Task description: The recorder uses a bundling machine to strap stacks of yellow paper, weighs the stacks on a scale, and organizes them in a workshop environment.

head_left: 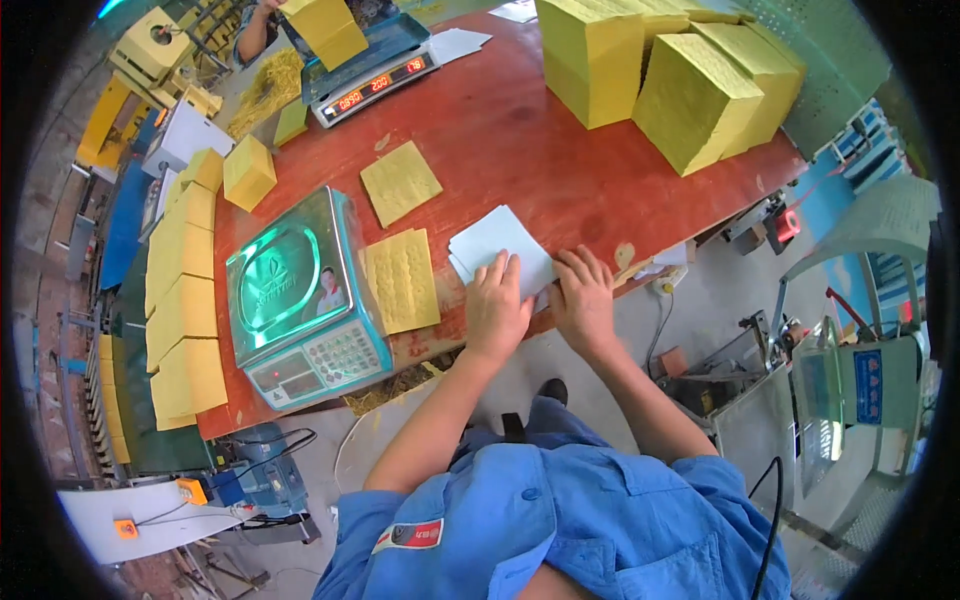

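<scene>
A small stack of pale white paper sheets point(500, 245) lies near the front edge of the red table, its sheets slightly fanned at the left. My left hand point(497, 312) rests on the near part of the stack, fingers bent over it. At the stack's right corner, my right hand point(586, 305) has its fingers curled against the paper. Both thumbs come close together at the near edge, where the undersides are hidden. Left of the stack lie rough yellow paper sheets point(403, 280), with another yellow sheet point(401, 184) farther back.
A teal-edged digital scale point(300, 275) stands at the left, beside a row of yellow paper blocks point(187, 320). Large yellow stacks point(700, 105) occupy the back right of the red table point(520, 130). Across it, a person's hand point(268, 8) is near another scale point(365, 75) bearing yellow paper.
</scene>
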The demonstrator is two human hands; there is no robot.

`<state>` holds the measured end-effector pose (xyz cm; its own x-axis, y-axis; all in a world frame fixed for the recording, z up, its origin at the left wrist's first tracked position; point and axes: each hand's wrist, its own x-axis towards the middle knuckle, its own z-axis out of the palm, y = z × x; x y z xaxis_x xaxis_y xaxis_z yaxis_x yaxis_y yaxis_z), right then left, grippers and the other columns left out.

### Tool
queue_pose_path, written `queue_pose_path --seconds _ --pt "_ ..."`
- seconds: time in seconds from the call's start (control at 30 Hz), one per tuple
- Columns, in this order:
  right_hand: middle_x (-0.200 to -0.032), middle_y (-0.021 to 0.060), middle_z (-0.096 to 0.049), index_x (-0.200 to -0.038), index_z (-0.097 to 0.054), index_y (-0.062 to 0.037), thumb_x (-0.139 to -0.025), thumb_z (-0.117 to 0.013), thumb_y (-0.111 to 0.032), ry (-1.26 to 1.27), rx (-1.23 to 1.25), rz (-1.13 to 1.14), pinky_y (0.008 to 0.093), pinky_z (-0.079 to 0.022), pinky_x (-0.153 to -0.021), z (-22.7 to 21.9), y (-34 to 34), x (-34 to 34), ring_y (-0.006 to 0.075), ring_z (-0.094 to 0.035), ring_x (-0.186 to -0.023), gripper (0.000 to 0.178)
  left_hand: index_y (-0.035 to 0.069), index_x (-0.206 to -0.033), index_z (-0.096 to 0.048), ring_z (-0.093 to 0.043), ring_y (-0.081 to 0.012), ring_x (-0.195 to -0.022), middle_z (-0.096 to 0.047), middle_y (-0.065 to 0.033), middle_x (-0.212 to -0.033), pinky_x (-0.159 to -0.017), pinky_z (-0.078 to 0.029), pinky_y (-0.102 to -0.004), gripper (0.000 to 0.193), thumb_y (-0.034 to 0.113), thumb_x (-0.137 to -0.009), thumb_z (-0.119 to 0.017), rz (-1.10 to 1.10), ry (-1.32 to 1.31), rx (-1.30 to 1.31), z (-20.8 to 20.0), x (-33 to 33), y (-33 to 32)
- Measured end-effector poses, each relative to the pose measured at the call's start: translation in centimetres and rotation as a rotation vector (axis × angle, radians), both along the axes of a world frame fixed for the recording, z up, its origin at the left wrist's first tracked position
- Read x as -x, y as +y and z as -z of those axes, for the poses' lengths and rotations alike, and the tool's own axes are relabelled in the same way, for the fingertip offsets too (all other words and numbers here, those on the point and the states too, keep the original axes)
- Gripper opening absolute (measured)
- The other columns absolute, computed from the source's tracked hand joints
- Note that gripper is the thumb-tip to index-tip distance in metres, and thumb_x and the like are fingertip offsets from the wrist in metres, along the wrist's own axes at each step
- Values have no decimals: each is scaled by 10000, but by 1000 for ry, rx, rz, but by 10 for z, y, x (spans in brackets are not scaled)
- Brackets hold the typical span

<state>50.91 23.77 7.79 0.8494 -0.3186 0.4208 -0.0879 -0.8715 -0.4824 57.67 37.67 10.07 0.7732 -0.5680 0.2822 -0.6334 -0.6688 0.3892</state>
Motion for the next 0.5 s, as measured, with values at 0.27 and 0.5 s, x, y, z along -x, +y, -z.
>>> queue_pose_path --seconds 0.27,0.5 --pt "-1232 153 -595 -1085 -622 -1 -796 -611 -47 -72 -381 -143 466 -400 -1009 -7 -10 -6 344 -528 -1193 293 -25 -1078 -636 -561 -319 -1047 -600 -140 -1228 -907 -473 -407 412 136 -719 -760 97 -43 -43 -5 -5 -5" --pt "-1141 137 -620 -1152 -588 43 -900 -537 -17 -41 -1098 -80 314 -515 -848 -13 -33 17 193 -637 -995 264 -13 -840 -653 -623 -270 -823 -675 -127 -915 -744 -498 -355 78 60 -812 -649 155 145 299 10 -25 23"
